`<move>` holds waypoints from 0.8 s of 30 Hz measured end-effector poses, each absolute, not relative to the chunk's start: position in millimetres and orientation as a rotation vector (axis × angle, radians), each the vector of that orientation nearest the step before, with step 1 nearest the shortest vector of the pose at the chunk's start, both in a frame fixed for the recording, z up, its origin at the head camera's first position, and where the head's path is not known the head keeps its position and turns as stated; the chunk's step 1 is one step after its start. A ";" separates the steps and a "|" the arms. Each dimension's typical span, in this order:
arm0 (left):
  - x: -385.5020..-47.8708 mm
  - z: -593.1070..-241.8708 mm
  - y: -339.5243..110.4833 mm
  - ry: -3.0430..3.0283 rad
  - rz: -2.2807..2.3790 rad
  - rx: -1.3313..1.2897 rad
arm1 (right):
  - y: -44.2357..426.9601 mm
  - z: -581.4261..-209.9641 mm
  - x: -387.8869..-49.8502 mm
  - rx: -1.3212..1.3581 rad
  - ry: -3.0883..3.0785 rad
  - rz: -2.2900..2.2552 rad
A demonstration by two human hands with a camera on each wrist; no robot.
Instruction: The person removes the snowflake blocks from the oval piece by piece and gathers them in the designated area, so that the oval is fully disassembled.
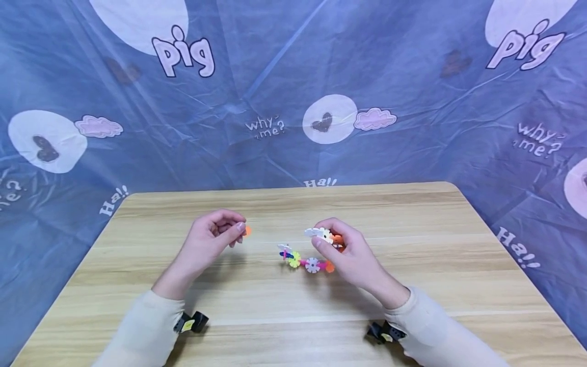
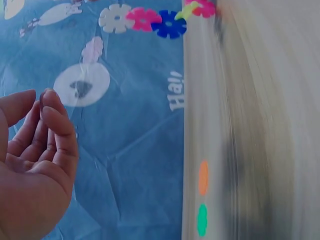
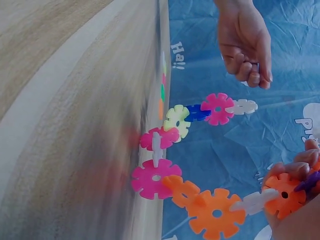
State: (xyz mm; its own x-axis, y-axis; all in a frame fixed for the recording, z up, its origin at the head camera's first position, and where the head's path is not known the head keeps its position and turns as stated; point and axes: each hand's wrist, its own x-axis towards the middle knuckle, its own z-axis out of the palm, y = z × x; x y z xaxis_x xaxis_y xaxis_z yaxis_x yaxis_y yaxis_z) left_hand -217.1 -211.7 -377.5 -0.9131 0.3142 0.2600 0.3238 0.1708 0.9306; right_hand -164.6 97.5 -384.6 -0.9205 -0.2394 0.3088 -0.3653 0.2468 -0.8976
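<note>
In the head view, my right hand (image 1: 350, 252) grips a chain of flower-shaped interlocking plastic discs (image 1: 313, 265), in white, orange, pink, yellow and blue. Its free end hangs in a curve to the left, above the table. Orange and purple discs lie against the right fingers in the right wrist view, where the chain (image 3: 217, 213) spans much of the picture. My left hand (image 1: 215, 234) is raised left of the chain, its fingers loosely bent. Nothing shows between left thumb and fingertips in the left wrist view. A loose orange disc (image 1: 248, 231) appears just beyond those fingertips.
Loose discs lie on the wooden table (image 1: 275, 326), among them an orange one (image 2: 203, 177) and a green one (image 2: 202, 220). Behind the table hangs a blue printed cloth (image 1: 257, 61), which also runs along both sides. Each wrist carries a black camera mount (image 1: 192, 322).
</note>
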 end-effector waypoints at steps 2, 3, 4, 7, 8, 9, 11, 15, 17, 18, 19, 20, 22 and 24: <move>-216.3 -376.5 -206.6 -2.384 -1.900 -0.694 | 96.9 -384.4 -164.8 0.581 -2.402 1.768; -215.8 -375.8 -204.3 -2.380 -1.897 -0.708 | 96.6 -384.2 -164.8 0.580 -2.407 1.762; -214.8 -374.6 -201.8 -2.379 -1.893 -0.722 | 96.3 -383.9 -164.9 0.580 -2.412 1.758; -212.5 -371.7 -194.7 -2.376 -1.897 -0.752 | 95.4 -382.9 -164.8 0.582 -2.435 1.730; -211.4 -370.6 -192.3 -2.377 -1.903 -0.760 | 95.2 -382.7 -164.8 0.577 -2.446 1.719; -210.1 -369.5 -189.6 -2.375 -1.908 -0.773 | 95.0 -382.4 -164.7 0.574 -2.454 1.712; -208.0 -367.6 -184.1 -2.371 -1.920 -0.804 | 94.4 -381.8 -164.6 0.572 -2.466 1.701; -203.2 -364.1 -172.4 -2.394 -1.898 -0.886 | 93.5 -380.9 -164.9 0.570 -2.490 1.685; -201.1 -362.5 -166.4 -2.418 -1.870 -0.918 | 93.2 -380.4 -165.2 0.576 -2.501 1.677; -200.3 -361.9 -163.6 -2.423 -1.859 -0.934 | 93.0 -380.3 -165.4 0.579 -2.505 1.674; -199.7 -361.2 -160.9 -2.427 -1.847 -0.947 | 92.9 -380.1 -165.7 0.585 -2.507 1.673; -199.0 -360.5 -158.3 -2.428 -1.842 -0.953 | 92.7 -379.8 -166.0 0.591 -2.508 1.672; -198.5 -359.2 -153.5 -2.430 -1.826 -0.961 | 92.4 -379.2 -166.5 0.607 -2.507 1.671; -198.6 -358.3 -149.1 -2.436 -1.806 -0.968 | 92.3 -378.8 -167.1 0.625 -2.505 1.661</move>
